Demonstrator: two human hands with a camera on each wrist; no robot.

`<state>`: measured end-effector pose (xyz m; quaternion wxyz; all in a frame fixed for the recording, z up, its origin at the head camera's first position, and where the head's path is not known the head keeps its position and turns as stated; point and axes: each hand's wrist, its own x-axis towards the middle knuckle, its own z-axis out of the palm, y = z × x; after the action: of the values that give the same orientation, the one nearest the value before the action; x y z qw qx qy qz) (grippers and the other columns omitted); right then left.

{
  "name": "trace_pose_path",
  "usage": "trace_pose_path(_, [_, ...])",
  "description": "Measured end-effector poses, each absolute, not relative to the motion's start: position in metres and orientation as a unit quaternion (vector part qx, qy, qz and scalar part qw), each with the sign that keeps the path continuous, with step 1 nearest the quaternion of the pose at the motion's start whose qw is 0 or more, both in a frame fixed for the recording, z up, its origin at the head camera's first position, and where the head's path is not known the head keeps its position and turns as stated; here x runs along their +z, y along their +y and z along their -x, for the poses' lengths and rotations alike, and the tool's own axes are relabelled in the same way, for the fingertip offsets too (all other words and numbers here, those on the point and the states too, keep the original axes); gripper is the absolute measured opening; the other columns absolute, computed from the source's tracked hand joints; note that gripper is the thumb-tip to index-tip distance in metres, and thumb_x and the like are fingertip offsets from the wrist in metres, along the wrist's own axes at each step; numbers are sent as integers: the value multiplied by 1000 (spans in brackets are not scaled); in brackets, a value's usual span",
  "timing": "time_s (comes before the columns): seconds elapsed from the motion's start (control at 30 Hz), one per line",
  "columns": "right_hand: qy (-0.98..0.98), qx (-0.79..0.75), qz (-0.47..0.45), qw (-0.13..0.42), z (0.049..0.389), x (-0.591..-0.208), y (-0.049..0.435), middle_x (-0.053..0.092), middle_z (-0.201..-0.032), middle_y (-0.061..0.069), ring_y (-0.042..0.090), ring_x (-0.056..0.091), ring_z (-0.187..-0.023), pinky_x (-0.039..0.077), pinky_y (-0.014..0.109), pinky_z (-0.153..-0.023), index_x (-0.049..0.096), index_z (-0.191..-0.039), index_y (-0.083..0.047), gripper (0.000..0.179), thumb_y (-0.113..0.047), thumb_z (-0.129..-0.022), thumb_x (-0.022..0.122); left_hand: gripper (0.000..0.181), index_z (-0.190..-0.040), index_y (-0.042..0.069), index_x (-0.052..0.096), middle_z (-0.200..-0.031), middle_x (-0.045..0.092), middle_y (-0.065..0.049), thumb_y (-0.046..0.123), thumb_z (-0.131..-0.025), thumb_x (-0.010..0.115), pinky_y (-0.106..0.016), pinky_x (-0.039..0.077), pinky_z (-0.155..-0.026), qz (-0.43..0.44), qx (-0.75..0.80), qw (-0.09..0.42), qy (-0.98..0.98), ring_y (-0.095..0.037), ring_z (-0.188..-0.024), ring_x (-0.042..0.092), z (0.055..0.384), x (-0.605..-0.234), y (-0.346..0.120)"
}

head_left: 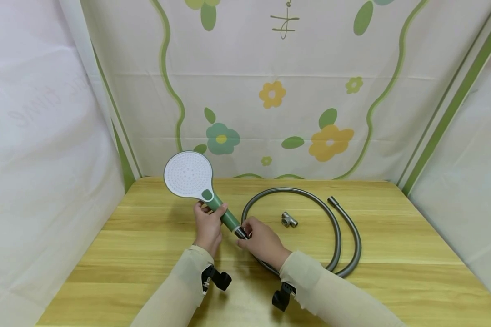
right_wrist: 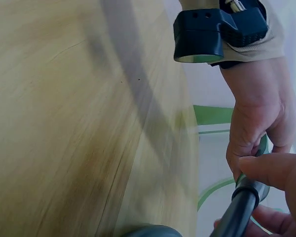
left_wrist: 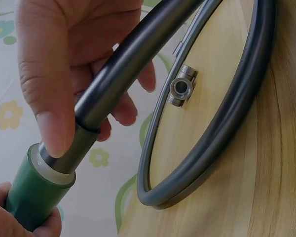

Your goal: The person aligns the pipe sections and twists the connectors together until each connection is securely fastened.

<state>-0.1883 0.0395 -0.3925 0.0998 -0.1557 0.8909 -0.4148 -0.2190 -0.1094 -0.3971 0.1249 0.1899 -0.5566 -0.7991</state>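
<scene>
My left hand (head_left: 208,227) grips the green handle of a hand shower head (head_left: 188,174), its round white spray face turned up. At the handle's lower end, my right hand (head_left: 263,241) pinches the dark end fitting (left_wrist: 71,148) of a grey shower hose (left_wrist: 123,64) between thumb and fingers. In the left wrist view the fitting meets the white ring at the end of the green handle (left_wrist: 37,192). Seen from the right wrist, the hose end (right_wrist: 245,195) runs in line with the handle, and both hands are close together.
The hose (head_left: 338,240) loops over the wooden table (head_left: 405,281) to the right, its free end fitting (head_left: 332,201) lying near the back. Inside the loop lies a small metal tee connector (head_left: 288,220). A flowered cloth wall (head_left: 237,91) rises behind the table.
</scene>
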Motion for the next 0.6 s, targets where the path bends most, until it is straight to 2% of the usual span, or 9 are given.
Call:
trace_pose_path(0.23, [903,-391,161,70,188,-394,38,58,-84,0,14,52,-63,44,28,-53,57,-103,-9,31,-20,-82,77,69,-142,7,22,-118,36,-16,0,-89,65,-38,46,-90,-188,-800,130,-555,-31,-106,49,219,-399,-109])
trace_pose_path(0.6, [911,-367,183,40,186,-396,37,62,-87,-1,11,54,-68,45,27,-54,60,-96,-14,17,-19,-86,73,71,-144,7,21,-120,35,-17,0,-89,65,-39,45,-92,-192,-799,122,-556,-32,-109,48,219,-398,-110])
